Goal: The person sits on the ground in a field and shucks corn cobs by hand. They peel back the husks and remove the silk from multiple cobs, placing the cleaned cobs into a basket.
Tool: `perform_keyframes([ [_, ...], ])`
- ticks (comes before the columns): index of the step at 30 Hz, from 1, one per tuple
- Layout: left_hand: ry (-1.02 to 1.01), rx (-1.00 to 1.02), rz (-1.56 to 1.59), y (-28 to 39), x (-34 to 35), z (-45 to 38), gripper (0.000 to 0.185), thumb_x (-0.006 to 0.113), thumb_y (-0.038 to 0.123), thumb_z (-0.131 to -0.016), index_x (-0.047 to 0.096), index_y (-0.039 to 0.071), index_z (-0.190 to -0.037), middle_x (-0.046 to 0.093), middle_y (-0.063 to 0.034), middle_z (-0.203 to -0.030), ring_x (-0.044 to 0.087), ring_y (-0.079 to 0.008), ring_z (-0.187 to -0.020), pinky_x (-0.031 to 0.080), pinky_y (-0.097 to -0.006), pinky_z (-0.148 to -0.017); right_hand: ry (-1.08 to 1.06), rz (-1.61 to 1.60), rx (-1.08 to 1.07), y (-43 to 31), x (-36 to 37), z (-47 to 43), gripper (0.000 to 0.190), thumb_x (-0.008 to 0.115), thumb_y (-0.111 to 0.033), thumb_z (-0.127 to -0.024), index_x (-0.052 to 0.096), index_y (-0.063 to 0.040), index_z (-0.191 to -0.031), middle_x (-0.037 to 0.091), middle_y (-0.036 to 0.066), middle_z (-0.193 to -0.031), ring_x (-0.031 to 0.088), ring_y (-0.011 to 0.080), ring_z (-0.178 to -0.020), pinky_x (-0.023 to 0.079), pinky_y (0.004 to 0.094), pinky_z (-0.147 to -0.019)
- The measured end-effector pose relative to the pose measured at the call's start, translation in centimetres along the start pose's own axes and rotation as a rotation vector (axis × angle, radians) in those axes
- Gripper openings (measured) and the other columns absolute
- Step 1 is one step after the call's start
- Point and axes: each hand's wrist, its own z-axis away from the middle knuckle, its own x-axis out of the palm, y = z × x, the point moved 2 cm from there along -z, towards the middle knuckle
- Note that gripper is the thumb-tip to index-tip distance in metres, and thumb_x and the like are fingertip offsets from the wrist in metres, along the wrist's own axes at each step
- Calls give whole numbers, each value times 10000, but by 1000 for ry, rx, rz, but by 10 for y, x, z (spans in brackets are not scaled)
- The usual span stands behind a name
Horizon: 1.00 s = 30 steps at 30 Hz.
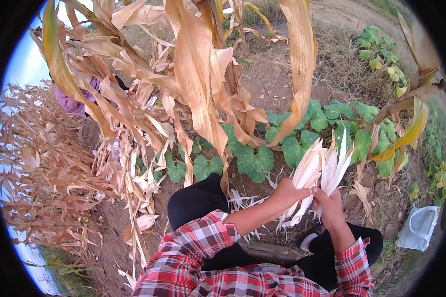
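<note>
Both my hands meet at a bundle of pale, dry corn husks, in front of my right knee. My left hand (289, 193) grips the left bunch of husk (309, 165), which looks wrapped like an ear; whether a cob is inside is hidden. Around the lower part of the right bunch of husk (336, 165), my right hand (330, 208) is closed, its thumb against my left thumb. The two bunches spread apart in a V above my fingers. Loose strips hang below my left hand. Shredded husk pieces (245, 200) lie on the soil beneath.
Dry corn stalks and leaves (195, 74) hang close in front. Broad green vine leaves (255, 163) spread behind the husks. A white handled bag (418, 228) rests at right. Husked debris (133, 208) lies at left. A person in a purple top (72, 98) is partly hidden behind stalks.
</note>
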Motion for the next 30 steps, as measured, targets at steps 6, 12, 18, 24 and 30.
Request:
perform_keyframes([
  [6,14,29,33,15,-3,12,212,650,91,-805,622,-17,-985,626,-43,-768,529,-73,-575,427,-217,-502,-39,71,15,8,2,-4,108,608,-135,-878,562,-42,-908,516,3,-576,486,95,-470,403,229,-449],
  [12,20,3,27,13,-4,13,204,657,99,-802,630,-14,-970,623,-34,-755,523,-70,-567,421,-214,-499,-41,22,35,7,7,-1,65,588,-95,-887,570,-32,-884,523,-4,-620,462,77,-493,378,217,-458],
  [18,21,-17,7,9,-6,10,211,681,105,-790,633,-6,-963,613,-25,-738,518,-69,-561,410,-215,-489,-58,27,25,8,6,-1,78,601,-105,-881,575,-33,-892,522,-8,-617,465,75,-487,378,214,-458],
  [24,6,-27,7,9,-5,10,215,687,111,-790,634,-5,-964,612,-24,-741,518,-71,-563,408,-216,-487,-54,43,41,9,3,-1,80,600,-107,-883,579,-31,-894,525,-9,-615,466,76,-487,380,215,-458],
  [30,3,-2,9,8,-5,9,237,653,88,-784,604,-40,-977,611,-47,-731,528,-84,-554,417,-229,-482,-52,37,55,11,3,-1,75,598,-103,-884,576,-31,-892,525,-8,-619,469,76,-490,383,216,-458],
])
